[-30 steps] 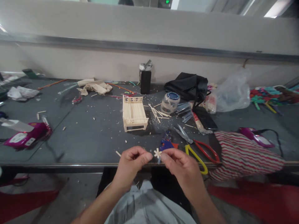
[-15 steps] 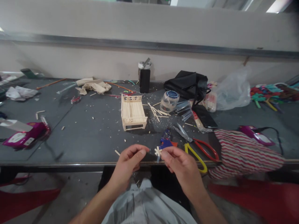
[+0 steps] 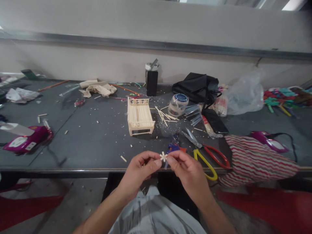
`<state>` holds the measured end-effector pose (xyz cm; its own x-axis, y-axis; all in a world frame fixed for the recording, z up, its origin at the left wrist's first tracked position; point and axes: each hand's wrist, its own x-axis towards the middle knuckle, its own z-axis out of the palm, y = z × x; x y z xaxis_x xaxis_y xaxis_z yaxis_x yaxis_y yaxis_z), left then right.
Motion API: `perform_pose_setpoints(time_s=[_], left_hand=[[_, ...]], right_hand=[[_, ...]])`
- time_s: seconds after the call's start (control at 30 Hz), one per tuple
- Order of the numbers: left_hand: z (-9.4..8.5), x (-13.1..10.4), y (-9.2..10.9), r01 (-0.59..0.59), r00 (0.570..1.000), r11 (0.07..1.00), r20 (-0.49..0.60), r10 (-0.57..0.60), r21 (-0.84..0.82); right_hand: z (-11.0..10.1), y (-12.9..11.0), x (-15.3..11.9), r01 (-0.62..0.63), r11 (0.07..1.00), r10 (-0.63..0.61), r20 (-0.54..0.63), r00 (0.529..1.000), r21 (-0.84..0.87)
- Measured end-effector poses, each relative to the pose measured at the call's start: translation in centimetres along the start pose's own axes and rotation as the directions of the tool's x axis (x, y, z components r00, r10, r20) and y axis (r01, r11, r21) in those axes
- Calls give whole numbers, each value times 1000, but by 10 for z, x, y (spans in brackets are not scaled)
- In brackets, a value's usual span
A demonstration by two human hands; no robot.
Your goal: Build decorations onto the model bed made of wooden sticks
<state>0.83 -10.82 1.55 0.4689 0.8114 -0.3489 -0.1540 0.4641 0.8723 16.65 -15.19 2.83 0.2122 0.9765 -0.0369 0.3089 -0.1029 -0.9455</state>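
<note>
Pale wooden star (image 3: 163,156) sticks arms out all around, one toward the wall (image 3: 97,60). Left hand (image 3: 141,169) and right hand (image 3: 188,170) pinch it; fingertips (image 3: 158,162) hide its sides.

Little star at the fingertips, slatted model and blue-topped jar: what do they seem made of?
Star: probably unfinished wood, pale and matt.
Slatted model: likely bare wood too, pale and stick-built.
Jar: glossy, see-through plastic or glass, unclear which.
</note>
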Motion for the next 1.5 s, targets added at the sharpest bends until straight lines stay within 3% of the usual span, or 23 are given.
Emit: perform_pose_setpoints(time_s=[0.17,0.37,0.93,1.23,1.37,1.5], left_hand=[[4,3,-4,-27,999,997,-46,24,-68],[1,4,-3,-21,997,991,-73,11,-135],[-5,5,-5,79,996,983,-22,-84,-164],[-1,7,-6,-3,996,998,-86,-2,-60],[-4,7,-3,-10,998,996,-64,4,-92],[-7,7,3,22,999,1000,-23,-22,0]], right_hand=[[17,4,-5,-19,997,26,-98,995,75],[18,6,-4,-58,981,75,-83,994,183],[16,3,-1,-78,978,86,-31,996,194],[17,5,-1,-65,986,68,-14,998,152],[16,5,-1,-68,987,67,13,998,144],[11,1,1,-57,989,60,-16,998,139]])
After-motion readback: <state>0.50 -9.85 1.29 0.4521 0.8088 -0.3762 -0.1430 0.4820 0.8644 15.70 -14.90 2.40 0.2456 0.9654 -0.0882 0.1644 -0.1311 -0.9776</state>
